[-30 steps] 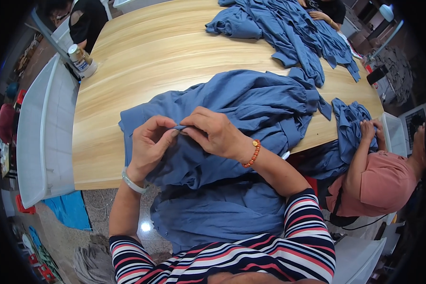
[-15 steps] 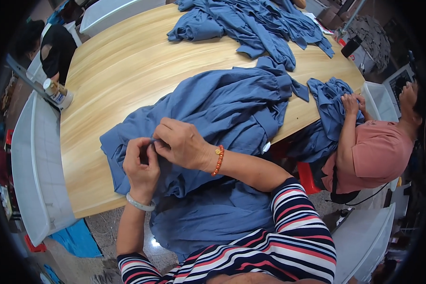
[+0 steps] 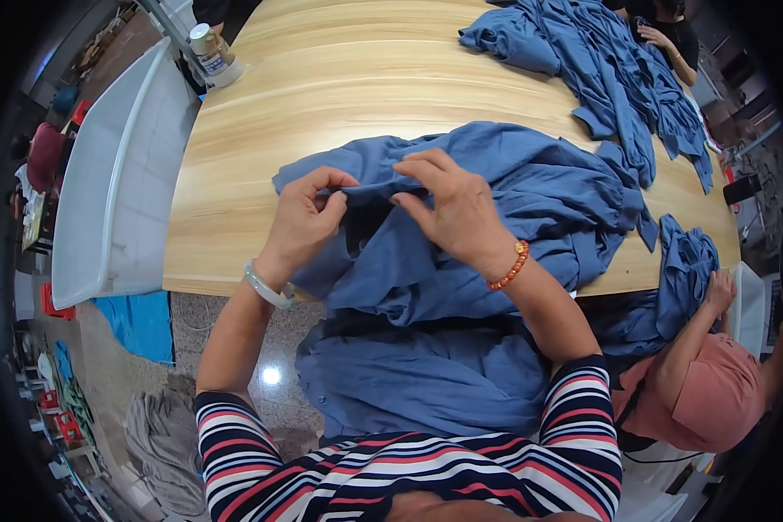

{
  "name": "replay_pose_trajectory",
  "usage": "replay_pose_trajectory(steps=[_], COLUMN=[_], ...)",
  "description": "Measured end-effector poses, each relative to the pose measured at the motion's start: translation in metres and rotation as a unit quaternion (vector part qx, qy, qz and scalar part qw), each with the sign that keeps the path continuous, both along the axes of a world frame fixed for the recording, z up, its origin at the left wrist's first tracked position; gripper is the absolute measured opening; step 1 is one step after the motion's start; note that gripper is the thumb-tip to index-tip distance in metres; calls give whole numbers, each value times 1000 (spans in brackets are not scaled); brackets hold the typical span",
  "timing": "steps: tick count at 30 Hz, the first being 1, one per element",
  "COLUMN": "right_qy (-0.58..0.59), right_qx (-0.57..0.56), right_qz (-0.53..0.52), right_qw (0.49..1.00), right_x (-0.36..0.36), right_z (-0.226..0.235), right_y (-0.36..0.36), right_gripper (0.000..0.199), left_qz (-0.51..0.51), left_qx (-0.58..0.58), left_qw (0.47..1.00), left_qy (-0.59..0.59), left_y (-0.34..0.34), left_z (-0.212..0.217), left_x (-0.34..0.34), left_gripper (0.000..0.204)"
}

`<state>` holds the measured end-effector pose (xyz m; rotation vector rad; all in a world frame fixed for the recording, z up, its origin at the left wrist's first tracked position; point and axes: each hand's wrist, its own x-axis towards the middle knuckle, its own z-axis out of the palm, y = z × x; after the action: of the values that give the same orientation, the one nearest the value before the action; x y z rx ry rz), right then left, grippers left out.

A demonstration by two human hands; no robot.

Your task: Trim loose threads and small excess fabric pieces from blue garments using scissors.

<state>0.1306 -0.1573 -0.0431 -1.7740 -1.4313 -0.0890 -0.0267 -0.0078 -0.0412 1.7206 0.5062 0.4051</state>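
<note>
A blue garment [image 3: 531, 204] lies rumpled across the near side of the wooden table. My left hand [image 3: 306, 217] is closed, pinching the garment's edge between thumb and forefinger. Across from it, my right hand [image 3: 457, 204] has its thumb and fingers apart around the same edge, which runs between the two hands. Whether its fingertips touch the cloth is hard to see. Below the table edge, more blue cloth [image 3: 426, 378] hangs over my lap.
The wooden table [image 3: 322, 96] holds another blue pile [image 3: 574, 52] at the far right and a spray can [image 3: 207, 43] at the far left. A white bin [image 3: 104, 183] stands left. On the right, a person in pink [image 3: 713, 391] handles blue cloth; another person is at the far right.
My hands, close together before, have moved apart along the garment's edge. The right fingers have loosened. My view has shifted, so the table and the person in pink sit differently in it.
</note>
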Motion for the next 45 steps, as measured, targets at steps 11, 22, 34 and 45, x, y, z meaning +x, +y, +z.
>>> replay_pose_trajectory(steps=[11,22,34,45], right_qy=[200,420,611,535], right_qx=[-12,-122,-32,34], right_qz=[135,151,191,136], right_qw=[970,886,768,833], right_x=[-7,2,15,9], right_z=[8,21,24,19], right_y=[18,14,1,-1], right_gripper=[9,13,21,15], left_qz=[-12,67,-161,-153], left_qx=[252,475,-246,-386], left_qw=[965,873,956,908], left_qy=[-69,-85,-19,-50], left_y=[-2,-21,-20,-16], left_z=[2,-4,-27,-8], left_x=[7,22,11,-10], left_gripper=[19,20,38,24])
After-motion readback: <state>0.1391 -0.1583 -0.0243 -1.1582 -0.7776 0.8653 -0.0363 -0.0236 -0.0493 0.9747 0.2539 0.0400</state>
